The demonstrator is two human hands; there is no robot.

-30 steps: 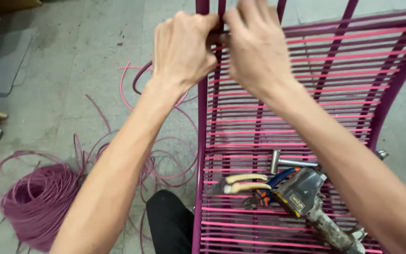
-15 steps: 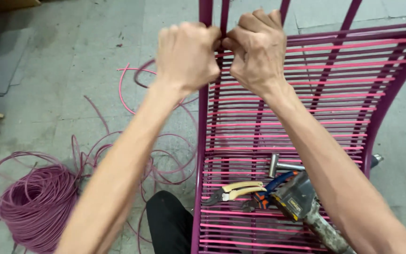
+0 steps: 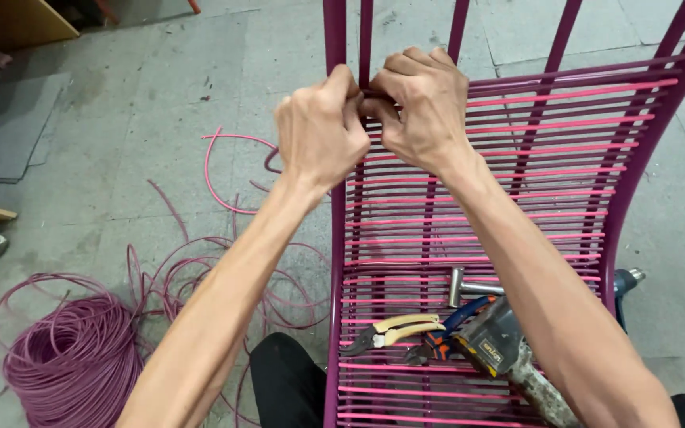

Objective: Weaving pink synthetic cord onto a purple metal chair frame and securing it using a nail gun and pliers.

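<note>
Cord (image 3: 370,101), purple and thin, pinched at the upright bar of the chair frame (image 3: 334,238), at twelve o'clock from centre. Left hand (image 3: 320,135) curled into a fist around it just left of the bar; right hand (image 3: 422,107) likewise closed, knuckles up, thumb tips nearly touching the other hand.

Likely to slip if the grip eases: tension lost, strand sagging among the tight pink rows. Pulled too hard against the metal, probably kinked or scuffed. Fingers close to the bar, so a pinch possible.

Further out, at five o'clock on the woven seat: yellow-handled pliers (image 3: 390,331), blue-handled cutters (image 3: 453,325), a small hammer (image 3: 469,287) and a grubby power tool (image 3: 509,357), loose and liable to slide or drop through if the frame shifts. At eight o'clock, a purple coil (image 3: 65,364) with stray loops across the concrete floor (image 3: 160,103), easy to snag underfoot.

Hidden: the cord end and any knot, buried in both fists. Cut off: frame top, tool's lower body. Unclear: object at the frame's right edge.
</note>
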